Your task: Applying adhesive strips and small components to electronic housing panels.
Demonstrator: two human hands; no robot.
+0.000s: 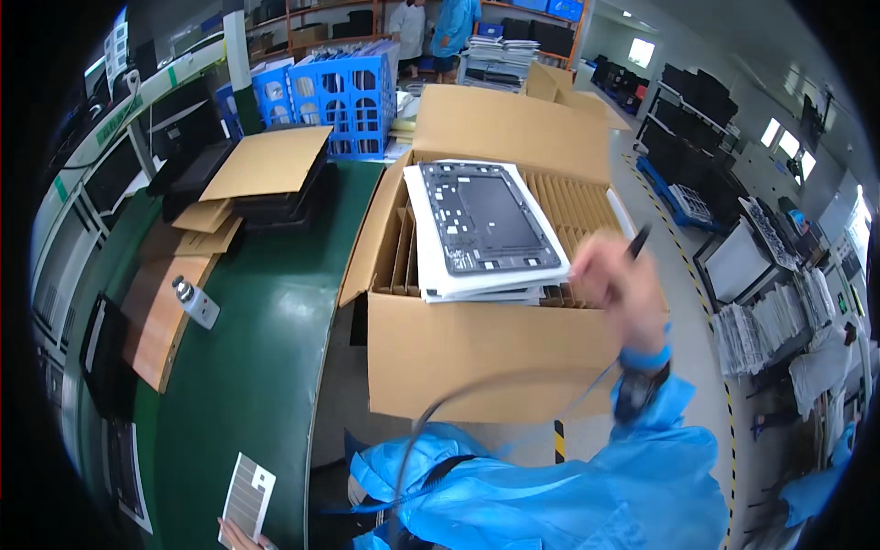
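Note:
My right hand [619, 280], blurred by motion, is raised over the right side of an open carton [486, 357]. A slim black pen-like object [639, 240] sticks up from its closed fingers. Just left of it lies a dark tablet-sized panel [500, 215] with several small white patches, flat on a stack of white sheets [486, 289]. That stack rests on the cardboard dividers [564, 197] inside the carton. Low at the left, my left hand [240, 536] shows only its fingers, gripping a pale card of strip labels [249, 495] above the green table.
The green table [266, 367] holds a white bottle [196, 302], a wooden board [170, 316] and dark trays under a cardboard sheet [270, 160]. Blue crates [344, 101] stand behind. A dark cable [431, 412] curves before me. People [454, 32] stand at the far shelves.

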